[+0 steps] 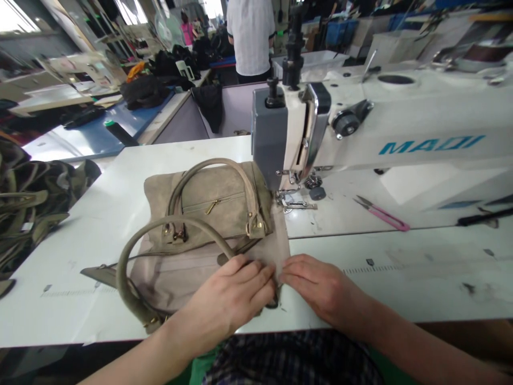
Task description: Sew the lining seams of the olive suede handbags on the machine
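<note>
An olive-tan handbag (212,200) with two rolled handles lies opened out on the white sewing table. Its beige lining (176,275) faces up on the near side, and its right edge runs under the presser foot (294,202) of the sewing machine (401,128). My left hand (240,283) lies on the lining with its fingers curled onto the fabric near the right edge. Beside it, my right hand (316,283) pinches that same edge of the lining between pressed-together fingers. The near handle (132,256) arches up left of my left hand.
Pink-handled thread snips (382,213) lie on the machine bed to the right. Camouflage-patterned fabric or bags (36,192) are heaped at the left. A dark thread cone (120,133) rests on a blue table behind. A person in a white shirt (251,40) stands farther back.
</note>
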`<action>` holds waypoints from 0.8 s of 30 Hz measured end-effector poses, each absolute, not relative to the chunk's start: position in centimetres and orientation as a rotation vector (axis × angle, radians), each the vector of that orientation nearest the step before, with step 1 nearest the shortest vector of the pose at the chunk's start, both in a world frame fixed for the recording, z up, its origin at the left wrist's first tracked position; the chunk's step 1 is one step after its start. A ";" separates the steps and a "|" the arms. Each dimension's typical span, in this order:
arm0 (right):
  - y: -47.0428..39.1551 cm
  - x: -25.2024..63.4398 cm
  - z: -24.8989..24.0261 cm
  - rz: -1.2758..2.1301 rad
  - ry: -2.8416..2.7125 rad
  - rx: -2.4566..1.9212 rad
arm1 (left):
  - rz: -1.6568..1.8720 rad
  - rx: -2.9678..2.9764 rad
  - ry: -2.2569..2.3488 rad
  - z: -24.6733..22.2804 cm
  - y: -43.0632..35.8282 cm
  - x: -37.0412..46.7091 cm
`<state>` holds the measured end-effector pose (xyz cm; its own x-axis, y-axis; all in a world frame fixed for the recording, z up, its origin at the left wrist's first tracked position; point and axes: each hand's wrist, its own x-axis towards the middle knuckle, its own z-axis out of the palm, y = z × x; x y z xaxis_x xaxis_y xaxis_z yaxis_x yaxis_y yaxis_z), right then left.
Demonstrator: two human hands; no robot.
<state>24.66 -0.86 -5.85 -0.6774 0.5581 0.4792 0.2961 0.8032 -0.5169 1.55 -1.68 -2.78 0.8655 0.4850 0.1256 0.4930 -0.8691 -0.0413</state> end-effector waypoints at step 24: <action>1.4 24.0 -6.4 0.090 -2.420 -0.793 | -0.135 -2.939 -0.999 -3.1 -1.5 1.1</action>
<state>23.98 1.40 -6.45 -0.6517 0.5605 0.5111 0.5207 0.8205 -0.2358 1.08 -1.53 -3.07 0.7896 0.6064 0.0937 0.6095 -0.7928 -0.0051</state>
